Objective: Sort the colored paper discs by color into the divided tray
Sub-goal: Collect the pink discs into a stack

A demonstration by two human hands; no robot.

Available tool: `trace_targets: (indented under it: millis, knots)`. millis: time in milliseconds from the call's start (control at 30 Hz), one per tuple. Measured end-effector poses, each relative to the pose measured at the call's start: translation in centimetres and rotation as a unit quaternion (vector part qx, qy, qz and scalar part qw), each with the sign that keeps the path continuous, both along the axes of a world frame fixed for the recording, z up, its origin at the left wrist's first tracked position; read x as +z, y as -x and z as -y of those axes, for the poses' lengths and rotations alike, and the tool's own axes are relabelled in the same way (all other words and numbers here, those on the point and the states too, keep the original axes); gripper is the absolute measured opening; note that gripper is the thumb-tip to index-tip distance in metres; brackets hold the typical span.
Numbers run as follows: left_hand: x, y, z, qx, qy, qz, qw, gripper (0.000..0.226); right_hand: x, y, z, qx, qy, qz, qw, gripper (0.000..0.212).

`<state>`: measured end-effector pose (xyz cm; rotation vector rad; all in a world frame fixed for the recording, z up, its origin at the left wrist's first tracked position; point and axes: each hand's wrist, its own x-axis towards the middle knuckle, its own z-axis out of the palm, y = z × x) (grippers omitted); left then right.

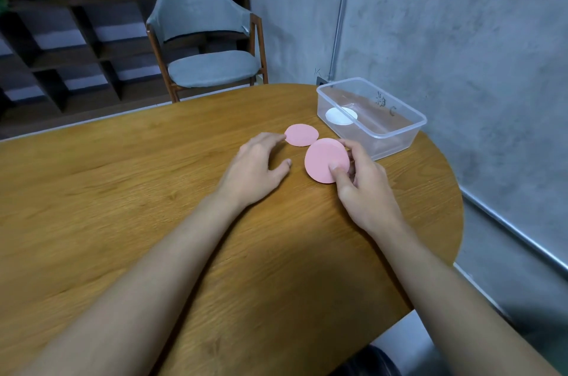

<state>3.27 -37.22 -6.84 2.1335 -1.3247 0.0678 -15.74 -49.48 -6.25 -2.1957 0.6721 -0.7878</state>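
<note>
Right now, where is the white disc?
In the head view, the white disc lies inside the clear tray at the table's far right, at its left end, beyond the two pink discs.

Both bare forearms reach forward toward the clear tray [395, 142]. The left hand [256, 168] lies palm down to the left of the tray, fingers spread and relaxed, thumb out to the side. The right hand [364, 182], just in front of the tray, pinches a pink disc [324, 160] between thumb and curled fingers, tilted up.
</note>
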Motion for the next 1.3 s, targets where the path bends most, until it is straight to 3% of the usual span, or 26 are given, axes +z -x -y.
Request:
trace_targets:
  millis: [233,367,500,600,767,900,1000,1167,1300]
  knots:
    - [0.6,-2.8,4.5,-0.034,-0.087,0.01,0.996,0.066,0.0,-0.3,-0.1,-0.005,0.008,-0.006,1.0,0.036]
    - [1.2,-3.5,5.4,-0.067,-0.144,0.015,0.987,0.062,0.1,-0.3,-0.2,-0.001,0.013,-0.02,1.0,0.037]
    - [1.0,-4.0,4.9,-0.062,-0.109,0.071,0.99,0.04,0.2,-0.3,-0.3,-0.002,0.012,-0.021,1.0,0.037]
    - [1.2,-3.4,4.1,-0.067,-0.096,0.161,0.98,0.047,0.2,-0.3,-0.3,-0.004,0.011,-0.016,1.0,0.037]
    - [1.0,-1.9,2.4,-0.035,-0.07,0.196,0.978,0.044,0.1,-0.2,-0.4,-0.006,0.006,-0.015,1.0,0.035]
    - [0.2,-0.2,0.0,0.011,0.041,0.083,0.996,0.014,0.4,-0.2,-0.5,-0.011,0.005,-0.016,1.0,0.036]
    - [0.3,1.0,-2.0,0.049,0.105,-0.021,0.993,0.005,0.6,-0.2,-0.6,-0.017,0.013,-0.021,1.0,0.043]
    - [1.3,3.5,-3.8,-0.004,0.165,-0.214,0.963,0.021,0.5,-0.3,-0.5,-0.017,0.035,-0.03,0.999,0.053]
    - [1.0,3.9,-3.4,-0.038,0.13,-0.226,0.965,0.024,0.5,-0.2,-0.5,-0.004,0.034,-0.027,0.999,0.054]
